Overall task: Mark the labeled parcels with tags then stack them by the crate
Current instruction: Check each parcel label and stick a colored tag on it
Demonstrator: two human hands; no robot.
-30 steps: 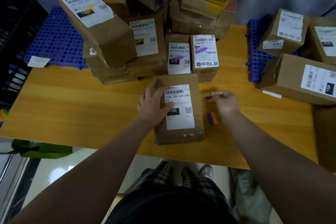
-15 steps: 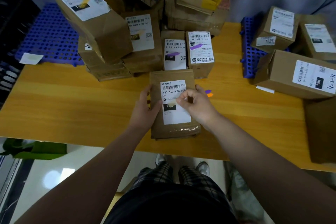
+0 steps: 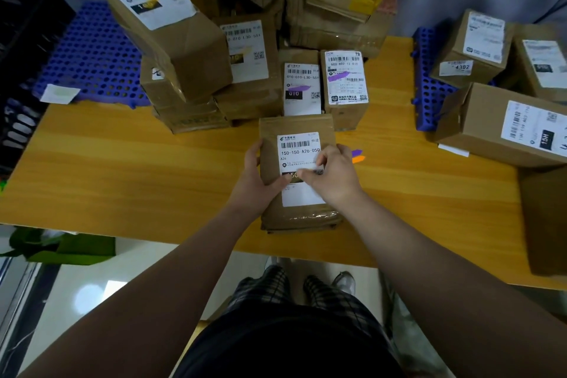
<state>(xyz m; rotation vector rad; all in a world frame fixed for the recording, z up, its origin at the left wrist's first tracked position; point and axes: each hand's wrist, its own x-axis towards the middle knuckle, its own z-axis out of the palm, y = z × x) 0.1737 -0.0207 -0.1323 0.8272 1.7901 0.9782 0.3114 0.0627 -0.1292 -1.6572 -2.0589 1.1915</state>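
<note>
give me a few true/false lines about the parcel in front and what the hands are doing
1. The left hand grips the left edge of the front parcel. True.
2. The right hand rests on bare wood, away from the parcel. False: it is on the parcel's label.
3. A purple tag and an orange tag lie on the table, just right of the parcel. True.
4. The label reads 502-602-12-815. False: it reads 150-150-A26-050.
</note>
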